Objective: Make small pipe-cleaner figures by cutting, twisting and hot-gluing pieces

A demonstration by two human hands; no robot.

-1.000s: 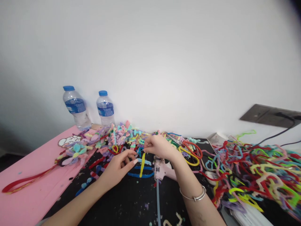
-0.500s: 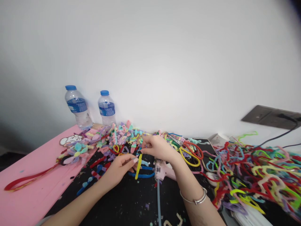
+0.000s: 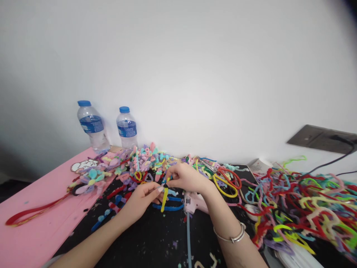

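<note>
Between my two hands is a yellow pipe cleaner (image 3: 164,200), its lower end hanging down. My left hand (image 3: 148,194) pinches it from the left with thumb and forefinger. From above and to the right, my right hand (image 3: 184,178) closes its fingertips on its upper part, where a small dark bit and some blue show. Blue pipe cleaners (image 3: 171,208) lie on the black surface just beyond and below the fingers. A pale pink glue gun (image 3: 195,203) rests right of them, partly behind my right forearm, with a long glue stick (image 3: 189,238) sticking out toward me.
Heaped pipe cleaners (image 3: 309,212) cover the right side. Small fuzzy shapes (image 3: 145,160) pile along the wall. Two water bottles (image 3: 126,126) stand at the back left, near a pink board (image 3: 36,197). Pliers (image 3: 208,163) lie behind my right hand. A cable runs from the wall socket (image 3: 315,137).
My right fingertips have shifted slightly left and down over the top of the yellow pipe cleaner, which now shows less above the fingers' grip. My left hand stays almost still.
</note>
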